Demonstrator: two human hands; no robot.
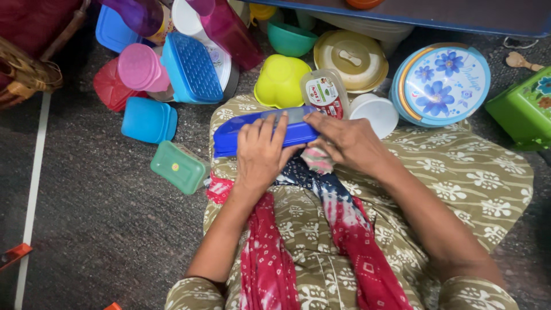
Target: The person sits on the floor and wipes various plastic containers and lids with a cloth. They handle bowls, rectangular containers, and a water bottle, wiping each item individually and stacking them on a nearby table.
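Red scarf (264,270) over lap; left hand (261,152) pressed flat on blue box (247,133), right hand (344,140) pinching its end (yellow container (279,80) just beyond)

a long, flat, rectangular blue plastic box (261,133) with rounded corners lies on the person's lap, over olive floral cloth and a red and navy patterned scarf. it sits lengthwise from left to right, its left end a little nearer than its right. the blue lid has a paler, translucent strip along the far edge. both hands cover its middle and right part, so the right end is hidden. whether the lid is fully pressed shut cannot be told.
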